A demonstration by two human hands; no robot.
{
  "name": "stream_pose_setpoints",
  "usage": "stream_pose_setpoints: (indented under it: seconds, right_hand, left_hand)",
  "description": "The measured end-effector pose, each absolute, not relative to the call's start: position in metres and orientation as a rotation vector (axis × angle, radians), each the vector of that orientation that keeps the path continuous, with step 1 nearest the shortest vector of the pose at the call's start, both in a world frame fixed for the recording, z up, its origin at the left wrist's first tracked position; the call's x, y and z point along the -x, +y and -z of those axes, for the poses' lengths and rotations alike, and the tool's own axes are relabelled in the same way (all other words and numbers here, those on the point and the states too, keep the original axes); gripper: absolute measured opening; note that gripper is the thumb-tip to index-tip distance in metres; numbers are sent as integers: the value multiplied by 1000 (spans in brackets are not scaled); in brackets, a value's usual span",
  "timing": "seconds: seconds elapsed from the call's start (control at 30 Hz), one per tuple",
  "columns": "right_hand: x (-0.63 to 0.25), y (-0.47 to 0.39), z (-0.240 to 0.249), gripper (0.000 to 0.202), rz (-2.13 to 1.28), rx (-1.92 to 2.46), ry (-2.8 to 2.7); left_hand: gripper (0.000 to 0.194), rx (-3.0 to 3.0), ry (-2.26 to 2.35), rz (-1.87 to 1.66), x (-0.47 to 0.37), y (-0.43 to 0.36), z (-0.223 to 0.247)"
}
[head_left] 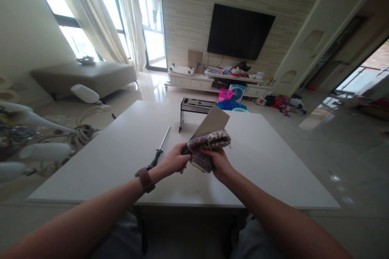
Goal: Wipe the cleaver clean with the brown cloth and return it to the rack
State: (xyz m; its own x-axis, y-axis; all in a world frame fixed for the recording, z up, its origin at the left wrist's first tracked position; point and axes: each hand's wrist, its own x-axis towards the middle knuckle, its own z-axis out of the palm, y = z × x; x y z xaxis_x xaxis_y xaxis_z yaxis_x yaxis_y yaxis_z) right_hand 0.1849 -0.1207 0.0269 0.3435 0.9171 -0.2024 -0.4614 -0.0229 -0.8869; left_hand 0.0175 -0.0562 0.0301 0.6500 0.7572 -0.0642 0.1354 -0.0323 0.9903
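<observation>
My left hand (177,159) is closed round the dark handle of a cleaver (213,120), whose broad blade points away and up to the right. In my right hand (218,162) is a brown and white cloth (209,141), bunched and pressed against the blade's lower part near the handle. The cloth hides that part of the blade. On the white table (115,166), left of my hands, lies a honing steel (161,145) with a black handle, partly covered by my left wrist. A knife block (197,104) stands beyond the cleaver.
Behind the table are a pink basket (225,95) and a blue plastic thing (231,105). A chandelier (60,129) with white shades rests at the left. Farther off stand a low cabinet (200,84), a wall television (241,31) and a grey bench (88,75).
</observation>
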Motion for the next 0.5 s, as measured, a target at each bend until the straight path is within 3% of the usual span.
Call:
stream_pose_setpoints:
  seconds: [0.5]
  right_hand:
    - [-247, -101, -59, 27, -908, 1036, -323]
  left_hand:
    - [16, -1643, 787, -426, -1, -54, -33]
